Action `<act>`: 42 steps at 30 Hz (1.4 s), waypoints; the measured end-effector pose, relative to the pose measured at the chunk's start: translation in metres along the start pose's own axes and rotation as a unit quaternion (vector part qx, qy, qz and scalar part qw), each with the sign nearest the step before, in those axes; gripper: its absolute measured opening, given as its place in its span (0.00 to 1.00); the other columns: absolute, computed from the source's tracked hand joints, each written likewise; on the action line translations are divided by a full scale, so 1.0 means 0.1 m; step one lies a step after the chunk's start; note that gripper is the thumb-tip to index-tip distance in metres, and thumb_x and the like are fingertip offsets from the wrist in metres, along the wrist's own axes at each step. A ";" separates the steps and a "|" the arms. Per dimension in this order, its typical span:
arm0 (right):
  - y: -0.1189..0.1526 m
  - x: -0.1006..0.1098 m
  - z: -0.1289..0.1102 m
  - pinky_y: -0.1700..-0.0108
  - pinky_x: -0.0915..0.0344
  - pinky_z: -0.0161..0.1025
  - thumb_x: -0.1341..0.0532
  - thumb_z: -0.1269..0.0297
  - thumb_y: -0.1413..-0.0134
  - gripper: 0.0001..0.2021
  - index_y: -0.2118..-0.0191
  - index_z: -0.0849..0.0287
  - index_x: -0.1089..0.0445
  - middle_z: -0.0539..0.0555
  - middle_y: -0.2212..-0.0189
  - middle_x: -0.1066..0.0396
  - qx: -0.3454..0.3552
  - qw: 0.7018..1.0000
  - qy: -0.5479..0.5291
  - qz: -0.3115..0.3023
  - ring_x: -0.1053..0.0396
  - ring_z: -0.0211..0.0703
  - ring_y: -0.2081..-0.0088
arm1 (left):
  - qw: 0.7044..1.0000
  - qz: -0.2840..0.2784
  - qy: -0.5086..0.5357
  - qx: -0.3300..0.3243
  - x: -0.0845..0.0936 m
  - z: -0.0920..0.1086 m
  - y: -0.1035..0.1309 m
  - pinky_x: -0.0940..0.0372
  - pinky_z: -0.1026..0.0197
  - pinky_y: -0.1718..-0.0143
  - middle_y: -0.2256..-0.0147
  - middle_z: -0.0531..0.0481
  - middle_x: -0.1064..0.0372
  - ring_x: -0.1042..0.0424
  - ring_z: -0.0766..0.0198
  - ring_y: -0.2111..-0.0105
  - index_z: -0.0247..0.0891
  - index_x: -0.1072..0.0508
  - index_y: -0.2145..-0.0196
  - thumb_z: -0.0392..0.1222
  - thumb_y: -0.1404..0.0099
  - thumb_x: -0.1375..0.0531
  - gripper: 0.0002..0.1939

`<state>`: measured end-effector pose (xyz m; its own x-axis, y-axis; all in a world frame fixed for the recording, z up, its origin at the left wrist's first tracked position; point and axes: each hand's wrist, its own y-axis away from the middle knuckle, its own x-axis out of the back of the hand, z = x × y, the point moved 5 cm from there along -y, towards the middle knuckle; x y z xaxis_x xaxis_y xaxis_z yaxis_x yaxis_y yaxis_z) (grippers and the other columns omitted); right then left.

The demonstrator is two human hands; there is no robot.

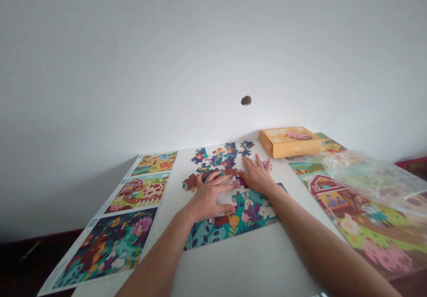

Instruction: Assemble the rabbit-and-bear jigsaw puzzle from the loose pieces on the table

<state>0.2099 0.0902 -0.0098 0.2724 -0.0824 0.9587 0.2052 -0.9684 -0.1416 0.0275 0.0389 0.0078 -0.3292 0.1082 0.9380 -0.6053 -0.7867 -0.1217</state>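
Note:
A partly joined jigsaw puzzle [248, 212] with white rabbits, leaves and a yellow flower lies flat on the white table. My left hand [211, 195] rests over its left upper part, fingers spread toward the loose puzzle pieces [218, 159]. Above the puzzle's right side is my right hand [258, 175], its fingers stretched out and apart. A pink-and-white piece [267, 165] shows beside the right fingers. A brown piece [190, 182] lies left of the left fingertips. What lies beneath both palms is hidden.
On the left lies a picture sheet [115, 234] with three printed scenes. A yellow puzzle box [290, 142] stands at the back right against the wall. Farm-picture puzzles [360, 217] and a clear plastic bag [373, 172] cover the right side. The wall has a hole [246, 100].

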 end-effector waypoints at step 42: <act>-0.02 0.23 0.07 0.40 0.62 0.66 0.37 0.63 0.48 0.24 0.45 0.56 0.36 0.61 0.53 0.33 -0.081 0.993 -0.031 0.076 0.37 0.58 0.48 | 0.989 -0.054 0.112 -0.085 0.07 0.30 0.04 0.57 0.38 0.37 0.44 0.53 0.32 0.45 0.50 0.39 0.58 0.30 0.45 0.38 0.42 0.37 0.27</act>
<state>0.2226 0.0923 0.0111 0.3471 -0.2203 0.9116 0.0042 -0.9716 -0.2364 0.0447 0.0185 0.0234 -0.3964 0.3337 0.8553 -0.7525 -0.6518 -0.0945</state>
